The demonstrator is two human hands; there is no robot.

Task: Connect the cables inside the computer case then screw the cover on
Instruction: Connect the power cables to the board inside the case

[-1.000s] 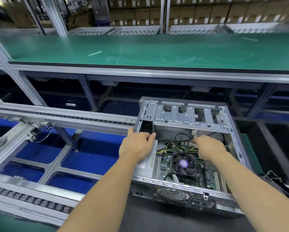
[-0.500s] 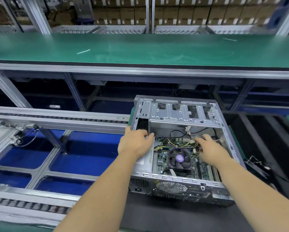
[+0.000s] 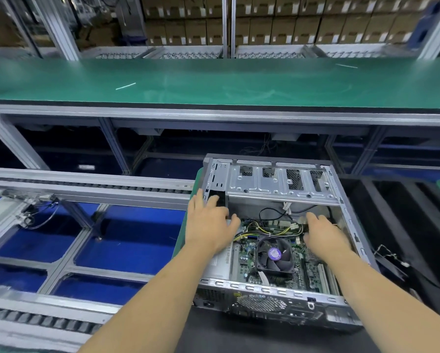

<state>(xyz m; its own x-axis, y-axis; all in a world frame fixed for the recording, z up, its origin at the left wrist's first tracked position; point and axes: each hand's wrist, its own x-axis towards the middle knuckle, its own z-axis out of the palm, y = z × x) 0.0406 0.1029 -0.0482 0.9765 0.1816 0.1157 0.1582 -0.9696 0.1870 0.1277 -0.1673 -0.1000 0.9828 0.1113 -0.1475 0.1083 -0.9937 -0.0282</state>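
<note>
Two bare hands reach into the open computer case [image 3: 272, 238], which lies on its side on a dark mat, cover off, just right of a roller conveyor [image 3: 86, 189]. The left hand [image 3: 211, 225] lies flat with fingers spread over the case's left wall and the silver power-supply box. The right hand [image 3: 325, 234] is down among the cables [image 3: 269, 229] at the far right of the motherboard; its fingertips are hidden behind its own knuckles, so I cannot tell whether it pinches a connector. A drive cage [image 3: 277, 184] roofs the far end of the case, and the fan [image 3: 275, 254] sits between the two wrists, leaving little room. Beyond stands a green workbench [image 3: 213, 82] bearing a thin white strip [image 3: 125, 86]. Blurred cartons [image 3: 277, 24] are stacked behind it. Loose wires [image 3: 389, 256] lie right of the case, hard to make out.
</note>
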